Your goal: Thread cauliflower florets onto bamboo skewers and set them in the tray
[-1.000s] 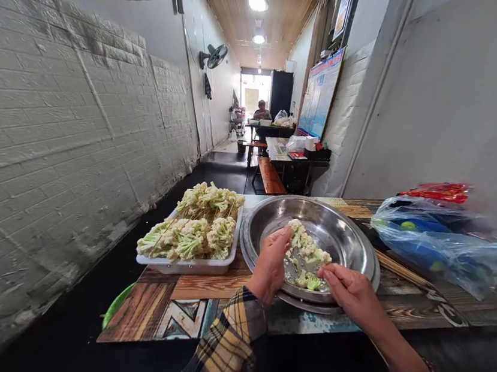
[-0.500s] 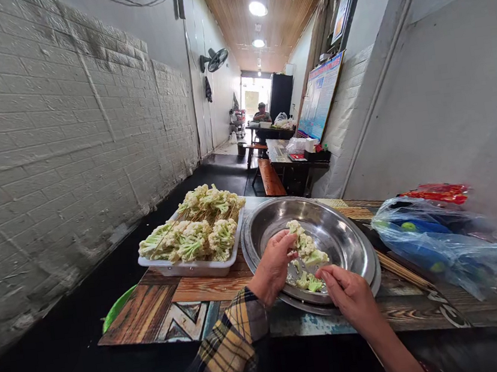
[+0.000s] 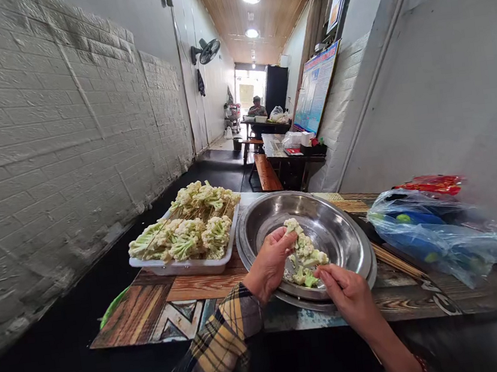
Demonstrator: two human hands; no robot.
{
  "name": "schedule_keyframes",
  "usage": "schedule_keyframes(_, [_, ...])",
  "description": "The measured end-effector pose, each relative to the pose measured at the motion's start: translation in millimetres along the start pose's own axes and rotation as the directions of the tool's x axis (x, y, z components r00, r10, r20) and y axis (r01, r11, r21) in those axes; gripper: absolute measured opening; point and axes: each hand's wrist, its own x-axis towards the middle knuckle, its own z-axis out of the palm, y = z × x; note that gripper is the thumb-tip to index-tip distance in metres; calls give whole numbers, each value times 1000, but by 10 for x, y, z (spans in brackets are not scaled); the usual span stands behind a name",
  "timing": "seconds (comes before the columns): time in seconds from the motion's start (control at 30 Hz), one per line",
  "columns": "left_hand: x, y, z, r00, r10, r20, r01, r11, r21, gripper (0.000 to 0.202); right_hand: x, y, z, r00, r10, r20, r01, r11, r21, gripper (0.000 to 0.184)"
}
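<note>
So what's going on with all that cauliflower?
Someone's left hand is holding a knobbly strip of cauliflower over a big metal bowl. The fingers of the right hand are pinched together near its lower end, but what they grip is hard to see. Beside the bowl, a white tray is heaped with more cauliflower, with thin sticks on the bowl's other side.
</note>
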Motion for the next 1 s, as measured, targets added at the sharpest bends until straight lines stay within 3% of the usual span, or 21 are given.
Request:
schedule_keyframes(0.33, [-7, 4, 9, 1000, 17, 9, -17, 1000, 17, 23, 11, 7, 6, 999, -16, -35, 15, 1000, -9, 37])
schedule_keyframes(0.57, [62, -32, -30, 994, 55, -94, -56, 998, -11, 36, 25, 13, 29, 999, -39, -19, 38, 999, -35, 37])
schedule_keyframes(0.8, [72, -56, -63, 1000, 31, -5, -31, 999, -9, 40, 22, -6, 28, 1000, -19, 0, 19, 999, -44, 38])
schedule_keyframes(1.0, [21, -15, -32, 999, 33, 10, -33, 999, 22, 43, 14, -5, 18, 999, -38, -5, 37, 999, -37, 37])
